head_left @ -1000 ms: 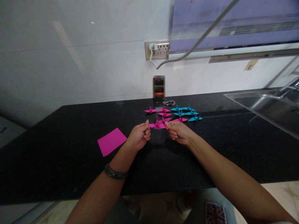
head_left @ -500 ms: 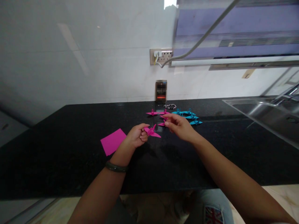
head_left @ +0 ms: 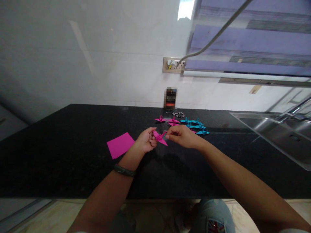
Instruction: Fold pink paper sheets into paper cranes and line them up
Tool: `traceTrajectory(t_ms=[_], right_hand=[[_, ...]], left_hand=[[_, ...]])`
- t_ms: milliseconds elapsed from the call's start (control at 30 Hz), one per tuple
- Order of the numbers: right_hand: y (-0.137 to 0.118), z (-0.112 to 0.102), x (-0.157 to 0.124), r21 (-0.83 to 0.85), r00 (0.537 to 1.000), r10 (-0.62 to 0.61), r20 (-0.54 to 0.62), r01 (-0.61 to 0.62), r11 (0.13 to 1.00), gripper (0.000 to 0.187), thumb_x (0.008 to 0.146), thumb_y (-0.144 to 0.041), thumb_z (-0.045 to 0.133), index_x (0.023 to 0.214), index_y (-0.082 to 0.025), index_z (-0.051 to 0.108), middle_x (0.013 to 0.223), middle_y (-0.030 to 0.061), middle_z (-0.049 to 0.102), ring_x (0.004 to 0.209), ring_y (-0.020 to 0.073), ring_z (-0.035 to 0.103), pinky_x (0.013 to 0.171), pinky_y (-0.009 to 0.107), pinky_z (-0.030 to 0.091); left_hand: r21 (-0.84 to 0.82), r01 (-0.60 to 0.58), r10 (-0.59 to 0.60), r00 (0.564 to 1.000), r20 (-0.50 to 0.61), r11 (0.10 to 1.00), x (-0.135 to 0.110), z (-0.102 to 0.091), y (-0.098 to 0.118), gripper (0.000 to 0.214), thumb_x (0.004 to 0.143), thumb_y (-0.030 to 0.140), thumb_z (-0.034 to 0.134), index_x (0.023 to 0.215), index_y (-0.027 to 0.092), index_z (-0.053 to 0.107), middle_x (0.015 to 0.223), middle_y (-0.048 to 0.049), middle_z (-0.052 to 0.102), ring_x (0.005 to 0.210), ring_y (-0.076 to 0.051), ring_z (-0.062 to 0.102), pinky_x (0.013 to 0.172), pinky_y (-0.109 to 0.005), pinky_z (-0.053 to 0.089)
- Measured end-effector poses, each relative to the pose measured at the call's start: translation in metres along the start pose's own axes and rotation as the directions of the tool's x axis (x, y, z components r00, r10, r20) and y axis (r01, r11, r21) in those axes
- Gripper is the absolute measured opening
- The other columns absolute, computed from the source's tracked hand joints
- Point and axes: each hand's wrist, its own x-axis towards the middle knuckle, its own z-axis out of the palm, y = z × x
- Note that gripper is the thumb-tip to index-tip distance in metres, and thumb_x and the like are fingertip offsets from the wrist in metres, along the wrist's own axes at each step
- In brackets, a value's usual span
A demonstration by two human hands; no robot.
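Above the dark counter, a folded pink paper crane (head_left: 160,139) is in my left hand (head_left: 146,140), whose fingers are closed on its near side. My right hand (head_left: 184,136) has its thumb and forefinger pinched at a pointed tip on the crane's right side; the fingertips partly hide that tip. Just beyond my hands stand several other pink cranes (head_left: 160,119), some partly covered by my right hand. Several blue cranes (head_left: 203,132) stand to their right. Beside my left forearm lies a pile of square pink paper (head_left: 120,145).
A beaded bracelet (head_left: 178,115) lies behind the cranes, and a blurred-out phone-like object (head_left: 170,98) leans on the wall. A steel sink (head_left: 295,139) is set into the counter (head_left: 73,155) at the right. A cable (head_left: 218,34) runs from the wall socket (head_left: 166,64).
My right hand has come from over the standing pink cranes down to the held crane and now pinches its tip. My left hand keeps hold of it. The camera view has shifted slightly.
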Motion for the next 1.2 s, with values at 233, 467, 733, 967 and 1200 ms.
traceTrajectory(t_ms=[233, 467, 733, 967, 1200], right_hand=[[0.011, -0.003, 0.025, -0.049, 0.998, 0.037, -0.059, -0.04, 0.998, 0.017, 0.074, -0.023, 0.054, 0.088, -0.016, 0.06, 0.063, -0.0017, 0.055, 0.055, 0.0091, 0.047, 0.051, 0.02, 0.033], [0.008, -0.005, 0.034, -0.14, 0.995, -0.068, 0.068, 0.077, 0.987, 0.028, 0.076, -0.021, 0.052, 0.103, -0.019, 0.059, 0.088, 0.0035, 0.062, 0.076, 0.013, 0.055, 0.067, 0.023, 0.039], [0.007, -0.003, 0.035, -0.32, 0.996, -0.055, 0.066, 0.073, 0.945, 0.015, 0.078, -0.025, 0.05, 0.076, -0.018, 0.063, 0.069, 0.0017, 0.061, 0.06, 0.0108, 0.051, 0.056, 0.021, 0.033], [0.016, -0.01, 0.078, -0.492, 0.909, 0.38, -0.171, -0.413, 0.767, 0.025, 0.077, -0.031, 0.048, 0.078, -0.014, 0.065, 0.081, 0.0106, 0.065, 0.074, 0.0181, 0.058, 0.062, 0.024, 0.037], [0.041, 0.019, 0.11, -0.493, 0.796, 0.559, -0.23, -0.591, 0.639, 0.029, 0.071, -0.025, 0.058, 0.092, -0.006, 0.064, 0.093, 0.0226, 0.063, 0.086, 0.0275, 0.06, 0.068, 0.029, 0.043]], left_hand=[[-0.056, -0.011, 0.01, 1.0, -0.022, 0.998, 0.004, -0.006, 0.004, 0.027, 0.074, 0.019, 0.046, 0.049, 0.016, 0.036, 0.034, 0.007, 0.028, 0.025, -0.002, 0.024, 0.026, -0.012, 0.015], [-0.043, 0.03, -0.031, 0.999, -0.016, 0.999, 0.006, -0.009, 0.004, 0.027, 0.071, 0.019, 0.051, 0.049, 0.016, 0.037, 0.035, 0.0068, 0.03, 0.025, -0.002, 0.024, 0.026, -0.012, 0.016], [-0.044, -0.011, 0.009, 0.998, -0.057, 0.999, 0.006, -0.01, 0.004, 0.026, 0.076, 0.029, 0.047, 0.054, 0.015, 0.043, 0.038, 0.0059, 0.032, 0.026, -0.003, 0.026, 0.028, -0.013, 0.016], [-0.066, -0.212, 0.195, 0.959, -0.207, 0.975, 0.014, -0.022, 0.011, 0.03, 0.081, 0.039, 0.037, 0.066, 0.015, 0.048, 0.041, 0.005, 0.035, 0.029, -0.005, 0.03, 0.031, -0.015, 0.021], [-0.063, -0.269, 0.244, 0.935, -0.259, 0.961, 0.012, -0.017, 0.01, 0.025, 0.08, 0.033, 0.039, 0.065, 0.015, 0.048, 0.042, 0.0052, 0.035, 0.029, -0.006, 0.03, 0.032, -0.016, 0.021]])
